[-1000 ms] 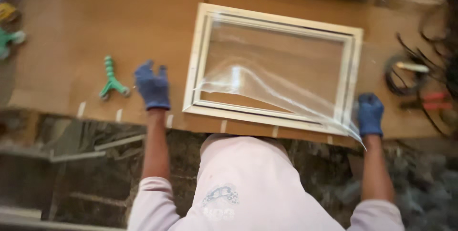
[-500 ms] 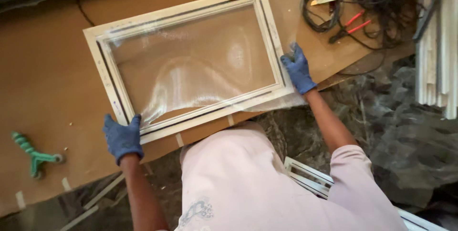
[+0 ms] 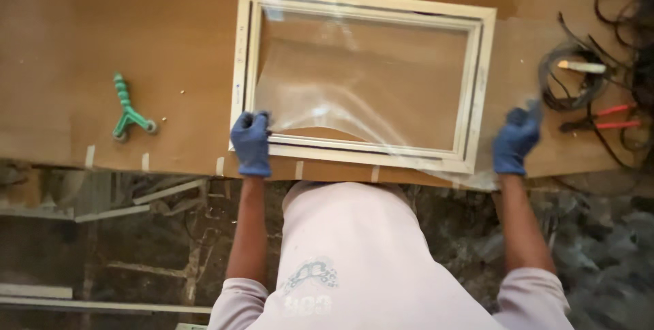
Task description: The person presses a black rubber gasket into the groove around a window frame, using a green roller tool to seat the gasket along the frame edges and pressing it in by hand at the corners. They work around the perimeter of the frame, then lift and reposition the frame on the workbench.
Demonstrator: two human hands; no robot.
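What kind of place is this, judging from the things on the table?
Probably a small workshop for making frames or windows. A pale frame under clear film lies on a brown board table, with red pliers and coiled cables beside it, and offcut strips below.

— Where does the camera sit?
— On the person's head, looking almost straight down over the pink shirt (image 3: pixel 354 262) at the brown workbench (image 3: pixel 102 23).
— How near?
— About arm's reach: the bench fills the upper half of the frame, the floor the lower half.
— Any second view?
— No, only this one.
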